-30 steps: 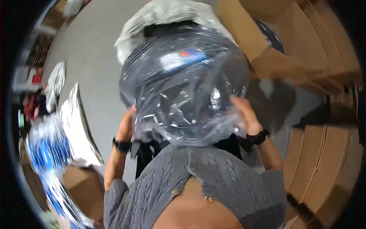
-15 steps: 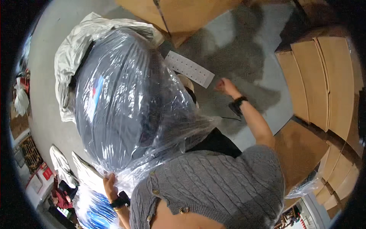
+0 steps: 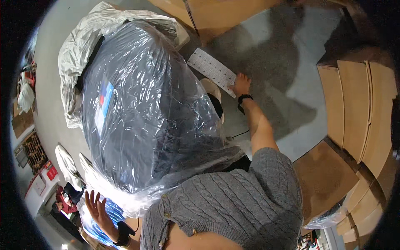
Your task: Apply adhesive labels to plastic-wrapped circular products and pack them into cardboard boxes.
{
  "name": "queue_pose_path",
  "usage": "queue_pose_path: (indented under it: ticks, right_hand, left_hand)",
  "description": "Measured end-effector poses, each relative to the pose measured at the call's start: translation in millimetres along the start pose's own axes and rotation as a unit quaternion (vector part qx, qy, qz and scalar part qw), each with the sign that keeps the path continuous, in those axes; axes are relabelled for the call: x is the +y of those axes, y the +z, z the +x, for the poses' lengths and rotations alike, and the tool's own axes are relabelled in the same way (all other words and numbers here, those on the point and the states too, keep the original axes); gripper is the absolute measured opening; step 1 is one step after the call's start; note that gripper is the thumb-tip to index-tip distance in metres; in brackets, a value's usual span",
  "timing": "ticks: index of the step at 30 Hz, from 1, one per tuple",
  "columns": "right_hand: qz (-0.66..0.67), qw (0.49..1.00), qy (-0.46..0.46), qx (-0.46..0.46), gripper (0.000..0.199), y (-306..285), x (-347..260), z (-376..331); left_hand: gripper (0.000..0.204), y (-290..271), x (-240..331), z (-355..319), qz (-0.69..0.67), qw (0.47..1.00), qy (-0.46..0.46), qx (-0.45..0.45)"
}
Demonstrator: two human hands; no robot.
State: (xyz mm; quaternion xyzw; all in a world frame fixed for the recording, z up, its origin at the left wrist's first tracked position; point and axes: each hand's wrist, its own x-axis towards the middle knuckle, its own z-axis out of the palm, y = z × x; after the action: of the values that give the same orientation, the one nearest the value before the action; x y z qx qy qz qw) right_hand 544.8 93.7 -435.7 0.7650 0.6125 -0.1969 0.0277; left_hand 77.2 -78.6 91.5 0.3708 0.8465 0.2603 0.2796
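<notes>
With the left hand [image 3: 100, 213] spread and empty, lower left, the wrapped bundle [image 3: 141, 112], centre left, might be tipped if nudged — and the white sheet [image 3: 211, 68], upper centre, could be creased if tugged by the right hand [image 3: 241, 85] at its end — whether gripped cannot be told.

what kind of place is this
Probably a warehouse or packing area: brown cardboard boxes are ranged at the right, a large dark bundle wrapped in clear plastic fills the middle, and the floor is plain grey.
</notes>
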Motion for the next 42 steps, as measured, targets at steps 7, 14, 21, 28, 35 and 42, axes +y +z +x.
queue_pose_path:
  ticks: [7, 14, 21, 28, 35, 42]
  right_hand:
    - [-0.034, 0.997, 0.044, -0.05, 0.075, -9.9, -7.2, 7.4]
    - [-0.031, 0.997, 0.065, -0.035, 0.067, 6.8, -12.5, 9.5]
    - [0.369, 0.92, 0.023, -0.131, 0.023, -41.1, 35.2, 4.5]
    - [0.378, 0.9, 0.198, 0.085, 0.084, 15.6, 112.4, 26.7]
    - [0.109, 0.907, 0.407, -0.007, 0.108, -9.6, -19.3, 8.0]
    - [0.135, 0.874, 0.464, -0.046, 0.086, 5.1, -16.7, 6.6]
  left_hand:
    - [0.054, 15.5, 24.8, 0.8, 0.026, 0.997, 0.077, 0.002]
    - [0.049, 9.3, 6.8, -7.3, -0.022, 0.997, 0.069, 0.017]
    - [0.047, 8.4, 5.2, 9.2, -0.046, 0.992, 0.119, -0.004]
    - [0.053, 23.8, 24.2, 23.7, -0.064, 0.983, 0.169, -0.024]
    - [0.042, 31.6, 16.0, 2.4, -0.028, 0.992, 0.119, 0.032]
    - [0.041, 33.7, 23.0, 11.7, -0.005, 0.992, 0.12, 0.028]
